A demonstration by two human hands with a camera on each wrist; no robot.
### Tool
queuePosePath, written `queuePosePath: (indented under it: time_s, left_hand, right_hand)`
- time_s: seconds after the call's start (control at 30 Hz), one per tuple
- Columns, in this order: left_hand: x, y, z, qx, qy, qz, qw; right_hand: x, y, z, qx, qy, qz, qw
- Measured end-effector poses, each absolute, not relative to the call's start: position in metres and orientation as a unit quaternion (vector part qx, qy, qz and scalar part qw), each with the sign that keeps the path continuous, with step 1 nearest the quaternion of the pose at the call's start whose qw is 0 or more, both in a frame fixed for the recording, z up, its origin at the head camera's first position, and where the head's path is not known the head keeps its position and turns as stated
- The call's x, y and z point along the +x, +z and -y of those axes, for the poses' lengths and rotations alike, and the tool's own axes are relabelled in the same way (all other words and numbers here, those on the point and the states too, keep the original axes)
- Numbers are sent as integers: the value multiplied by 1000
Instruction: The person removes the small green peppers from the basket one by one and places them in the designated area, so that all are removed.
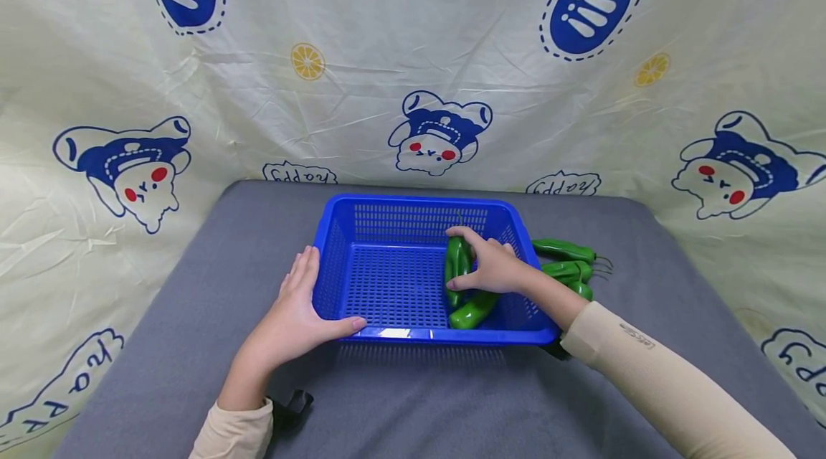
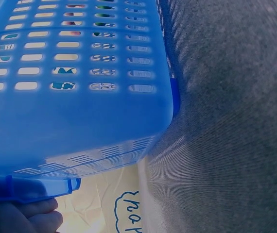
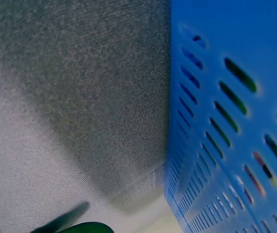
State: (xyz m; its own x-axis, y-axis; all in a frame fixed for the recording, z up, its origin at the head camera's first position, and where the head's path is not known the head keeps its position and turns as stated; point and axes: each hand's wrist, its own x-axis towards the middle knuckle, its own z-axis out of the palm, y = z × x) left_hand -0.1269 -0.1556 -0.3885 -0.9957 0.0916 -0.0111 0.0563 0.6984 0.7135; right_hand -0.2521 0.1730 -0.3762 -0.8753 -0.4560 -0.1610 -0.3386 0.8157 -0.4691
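Note:
A blue plastic basket (image 1: 400, 334) with slotted walls stands on the grey cloth. My left hand (image 1: 293, 312) rests against its near left corner, fingers straight along the left side and thumb over the front rim. In the left wrist view, a few fingers of the left hand (image 2: 36, 216) show beside the basket rim (image 2: 26, 188). Inside the basket at the right, my right hand (image 1: 493, 265) holds a green chili pepper (image 1: 457, 262) between thumb and fingers. Another green pepper (image 1: 474, 312) lies just below it on the basket's floor, partly covered by the hand.
Several more green peppers (image 1: 564, 251) lie on the cloth (image 1: 619, 358) right of the basket, partly hidden behind its wall and my right forearm. A printed curtain (image 1: 355, 129) hangs behind the table. A black strap (image 1: 293, 409) is at the left wrist.

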Motion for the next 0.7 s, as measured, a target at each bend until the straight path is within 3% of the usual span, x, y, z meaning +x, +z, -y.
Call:
queuePosePath:
  time_s: [0.47, 0.7]
  left_hand:
    - [-126, -387, 155, 41, 383, -923, 24]
    - [-127, -388, 155, 39, 383, -923, 26]
  right_hand:
    - [-248, -356, -182, -211, -336, -899, 183]
    - [-245, -347, -190, -230, -357, -887, 182]
